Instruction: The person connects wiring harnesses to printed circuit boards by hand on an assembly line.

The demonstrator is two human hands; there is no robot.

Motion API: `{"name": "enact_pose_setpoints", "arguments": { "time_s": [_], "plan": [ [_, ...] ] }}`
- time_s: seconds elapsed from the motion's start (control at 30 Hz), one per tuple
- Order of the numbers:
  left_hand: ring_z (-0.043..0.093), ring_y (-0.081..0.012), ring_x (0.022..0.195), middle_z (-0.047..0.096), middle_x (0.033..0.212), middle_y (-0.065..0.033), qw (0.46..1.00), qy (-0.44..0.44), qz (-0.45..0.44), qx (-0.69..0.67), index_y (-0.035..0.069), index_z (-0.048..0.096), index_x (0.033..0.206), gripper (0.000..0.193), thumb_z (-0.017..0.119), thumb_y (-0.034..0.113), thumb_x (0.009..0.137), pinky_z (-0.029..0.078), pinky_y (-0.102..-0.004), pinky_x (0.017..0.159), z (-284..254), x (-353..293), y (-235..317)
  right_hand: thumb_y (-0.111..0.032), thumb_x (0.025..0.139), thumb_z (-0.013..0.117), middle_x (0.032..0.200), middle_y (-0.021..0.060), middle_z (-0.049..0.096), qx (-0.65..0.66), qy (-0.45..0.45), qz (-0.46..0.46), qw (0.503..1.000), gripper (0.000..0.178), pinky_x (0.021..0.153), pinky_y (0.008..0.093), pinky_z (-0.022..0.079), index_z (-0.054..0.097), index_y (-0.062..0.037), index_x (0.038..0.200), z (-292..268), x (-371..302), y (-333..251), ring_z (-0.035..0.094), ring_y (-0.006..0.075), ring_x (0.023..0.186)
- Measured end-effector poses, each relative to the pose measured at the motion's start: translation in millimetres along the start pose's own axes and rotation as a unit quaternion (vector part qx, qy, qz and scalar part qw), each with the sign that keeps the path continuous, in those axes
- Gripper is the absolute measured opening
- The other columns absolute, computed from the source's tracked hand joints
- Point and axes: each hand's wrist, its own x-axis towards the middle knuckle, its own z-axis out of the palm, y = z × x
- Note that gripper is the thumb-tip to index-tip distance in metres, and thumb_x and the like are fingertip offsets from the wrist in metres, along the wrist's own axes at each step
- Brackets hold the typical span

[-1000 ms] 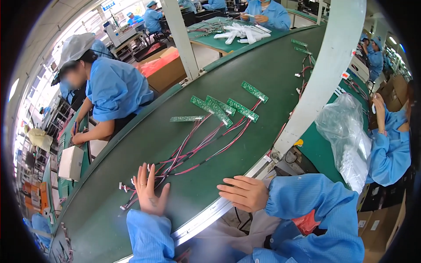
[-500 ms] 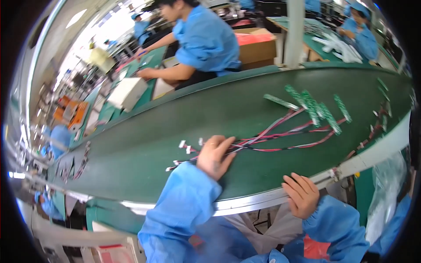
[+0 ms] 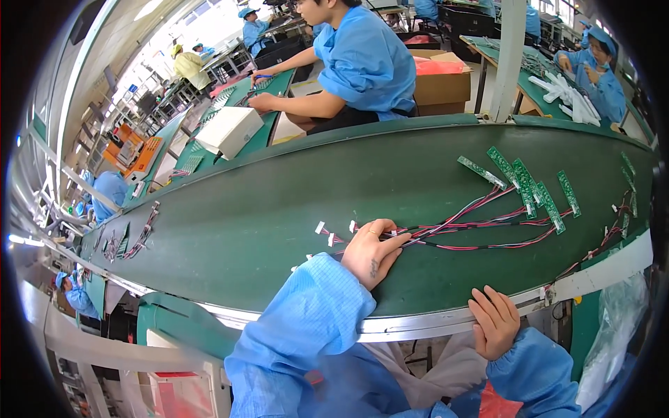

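My left hand (image 3: 374,252) lies over a bundle of red, black and white cables (image 3: 453,226), its thumb and fingers closed round them near their white plugs (image 3: 330,239). Part of the bundle is hidden under the palm. At the other end of the cables, several narrow green circuit boards (image 3: 524,187) lie fanned out on the green conveyor belt (image 3: 244,230). My right hand (image 3: 496,322) rests at the belt's near metal edge, fingers stretched out and holding nothing.
More cabled boards (image 3: 626,181) lie at the belt's far right, and another cable cluster (image 3: 143,233) at its left. A co-worker in blue (image 3: 369,63) sits across the belt beside a white box (image 3: 230,131). A clear plastic bag (image 3: 617,320) hangs at right.
My view has turned, so the belt, boards and hands appear further right. My left hand stays on the cables, and my right hand stays by the belt's edge.
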Motion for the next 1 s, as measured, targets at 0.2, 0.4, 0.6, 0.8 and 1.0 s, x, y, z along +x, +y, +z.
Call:
{"name": "enact_pose_setpoints", "arguments": {
  "time_s": [0.2, 0.4, 0.6, 0.8, 1.0],
  "plan": [
    [0.061, -0.0334, 0.105, 0.057, 0.121, -0.019, 1.0, -0.005, 0.004, -0.006, 0.009, 0.069, 0.119, 0.035, 0.068, 0.005, 0.084, 0.051, -0.041, 0.093, 1.9, -2.7, -0.8, -0.016, 0.082, 0.053, 0.125, 0.0188, 0.064, -0.002, 0.002, -0.001, 1.0, 0.039, 0.103, 0.0486, 0.041, 0.065, 0.0019, 0.115, 1.6, -1.4, -0.6, 0.059, 0.0374, 0.119],
    [0.061, -0.0345, 0.108, 0.055, 0.123, -0.02, 1.0, -0.02, 0.0, -0.014, 0.008, 0.067, 0.122, 0.037, 0.067, 0.005, 0.085, 0.05, -0.0417, 0.096, -0.5, -4.6, -2.2, -0.017, 0.082, 0.055, 0.126, 0.0166, 0.064, -0.01, 0.001, 0.001, 1.0, 0.039, 0.104, 0.0467, 0.041, 0.066, -0.0002, 0.116, 3.7, 0.5, -4.2, 0.058, 0.0352, 0.12],
    [0.061, -0.0342, 0.108, 0.055, 0.125, -0.0205, 0.999, -0.017, 0.017, -0.034, 0.007, 0.066, 0.122, 0.037, 0.067, 0.005, 0.085, 0.05, -0.0414, 0.096, 2.0, -4.1, -4.8, -0.018, 0.083, 0.057, 0.127, 0.0142, 0.064, -0.025, -0.004, 0.004, 1.0, 0.039, 0.104, 0.0448, 0.042, 0.067, -0.0021, 0.117, 3.5, 2.2, -5.8, 0.058, 0.033, 0.121],
    [0.06, -0.0341, 0.11, 0.055, 0.125, -0.0205, 0.999, -0.024, 0.024, -0.034, 0.004, 0.065, 0.122, 0.038, 0.069, 0.005, 0.084, 0.05, -0.0405, 0.096, -1.4, -4.0, -8.0, -0.016, 0.082, 0.053, 0.123, 0.0178, 0.065, -0.018, 0.009, -0.015, 1.0, 0.038, 0.1, 0.0466, 0.044, 0.067, 0.0015, 0.113, 8.4, 6.5, -3.1, 0.06, 0.0367, 0.117],
    [0.051, -0.0356, 0.127, 0.052, 0.136, -0.0222, 0.973, 0.145, -0.021, -0.181, -0.001, 0.055, 0.134, 0.049, 0.063, 0.004, 0.086, 0.04, -0.0422, 0.106, -45.0, 5.7, 20.5, -0.019, 0.087, 0.051, 0.123, 0.0168, 0.066, -0.022, 0.004, -0.035, 0.999, 0.037, 0.099, 0.0463, 0.046, 0.067, 0.0005, 0.115, 12.0, 8.6, -5.3, 0.061, 0.0362, 0.116]
  ]
}}
